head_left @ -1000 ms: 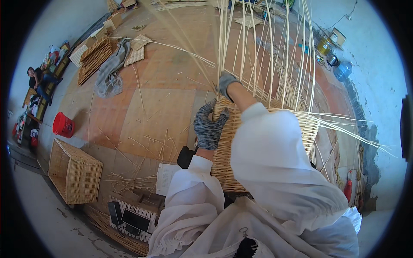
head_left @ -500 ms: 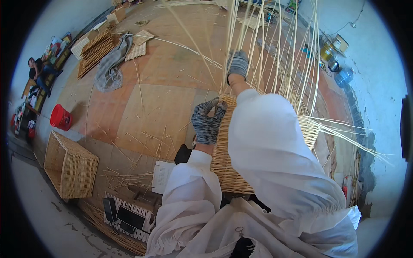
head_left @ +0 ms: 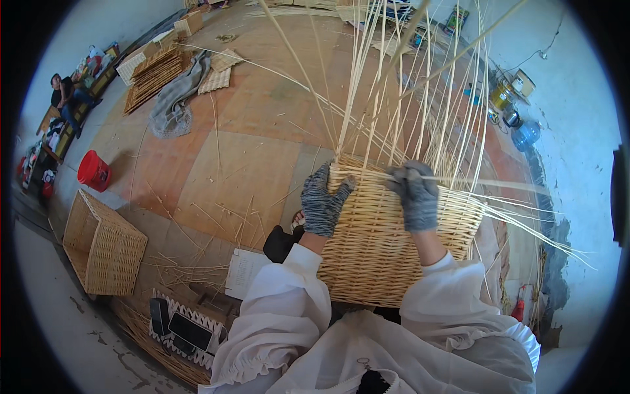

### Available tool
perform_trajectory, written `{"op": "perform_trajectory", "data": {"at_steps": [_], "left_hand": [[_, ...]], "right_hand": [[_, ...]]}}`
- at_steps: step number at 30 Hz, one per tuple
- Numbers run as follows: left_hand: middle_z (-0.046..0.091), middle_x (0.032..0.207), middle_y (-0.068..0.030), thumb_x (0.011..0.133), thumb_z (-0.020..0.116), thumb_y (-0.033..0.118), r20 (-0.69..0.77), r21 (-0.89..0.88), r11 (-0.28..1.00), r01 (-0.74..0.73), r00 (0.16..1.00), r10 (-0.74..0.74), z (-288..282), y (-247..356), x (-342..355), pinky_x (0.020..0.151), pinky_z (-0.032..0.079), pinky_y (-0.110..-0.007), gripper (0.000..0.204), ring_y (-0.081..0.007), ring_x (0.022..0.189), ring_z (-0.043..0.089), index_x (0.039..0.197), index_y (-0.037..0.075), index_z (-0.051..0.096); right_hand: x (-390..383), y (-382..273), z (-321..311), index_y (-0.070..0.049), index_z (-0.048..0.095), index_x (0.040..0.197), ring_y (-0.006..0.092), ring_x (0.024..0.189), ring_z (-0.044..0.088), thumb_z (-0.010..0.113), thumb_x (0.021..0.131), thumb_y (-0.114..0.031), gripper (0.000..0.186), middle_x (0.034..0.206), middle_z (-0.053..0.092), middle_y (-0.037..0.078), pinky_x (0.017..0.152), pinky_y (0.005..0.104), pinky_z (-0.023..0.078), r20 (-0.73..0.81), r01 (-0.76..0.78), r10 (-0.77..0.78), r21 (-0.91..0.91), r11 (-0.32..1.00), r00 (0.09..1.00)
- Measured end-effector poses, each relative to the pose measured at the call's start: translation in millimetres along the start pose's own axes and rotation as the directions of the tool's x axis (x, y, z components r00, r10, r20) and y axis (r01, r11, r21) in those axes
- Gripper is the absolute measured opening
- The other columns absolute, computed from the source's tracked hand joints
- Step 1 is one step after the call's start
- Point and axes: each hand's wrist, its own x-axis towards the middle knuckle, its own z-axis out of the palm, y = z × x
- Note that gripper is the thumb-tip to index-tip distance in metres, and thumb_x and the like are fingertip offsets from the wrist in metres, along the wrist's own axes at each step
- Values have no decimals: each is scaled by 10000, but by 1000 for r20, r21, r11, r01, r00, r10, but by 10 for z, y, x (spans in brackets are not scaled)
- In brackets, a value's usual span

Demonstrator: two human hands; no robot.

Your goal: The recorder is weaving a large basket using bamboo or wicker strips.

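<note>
A woven wicker basket (head_left: pixel 374 262) lies in front of me, long pale rods (head_left: pixel 357 72) standing up from its far edge. My left hand (head_left: pixel 321 203), in a grey knit glove, grips the basket's upper left corner with thumb and fingers. My right hand (head_left: pixel 415 194), in a matching glove, is closed on a pale rod (head_left: pixel 459 181) at the upper edge, right of my left hand. Loose rod ends stick out to the right of the basket.
A finished basket (head_left: pixel 115 256) lies at left, near a red bucket (head_left: pixel 93 172). A phone (head_left: pixel 189 330) rests at lower left. A person (head_left: pixel 65 98) sits on a bench by the left wall. Grey cloth (head_left: pixel 170 105), woven panels (head_left: pixel 151 75) and water jug (head_left: pixel 525 135) are further back.
My right hand has reached up among the standing rods, then come down to the basket's edge, right of my left hand, exposing the weave. My left hand stays at the corner.
</note>
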Motion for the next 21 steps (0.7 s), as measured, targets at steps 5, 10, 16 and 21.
{"op": "perform_trajectory", "data": {"at_steps": [5,10,16,21], "left_hand": [[604,794,-153,751,691,233,-145,108,986,-130,979,145,49,8,-14,682,449,-366,305,-300,755,572,944,12,605],[595,920,-151,784,651,256,16,-264,964,-27,999,32,95,197,-110,812,441,-380,351,-282,876,566,1037,23,583],[530,1163,-164,808,592,384,381,304,636,-709,702,601,379,379,-33,1022,273,-435,565,-296,1102,486,1223,24,460],[477,1222,-200,752,524,595,463,606,616,-504,853,242,732,392,21,1001,261,-444,811,-321,1122,449,1267,-20,398]], "right_hand": [[396,275,399,-22,508,1018,259,845,622,498,899,-109,149,744,558,78,650,380,566,55,-155,169,-203,967,984],[143,-47,-281,-3,526,999,292,854,628,536,886,-134,173,742,591,98,601,373,574,91,-287,285,11,958,954],[416,-338,-298,29,525,1042,318,921,601,580,824,-79,249,854,614,108,726,341,553,11,-357,380,-319,878,925],[913,-207,-288,-14,512,1063,238,826,590,553,828,-108,256,863,593,86,731,315,515,105,2,72,-584,812,992]]}}
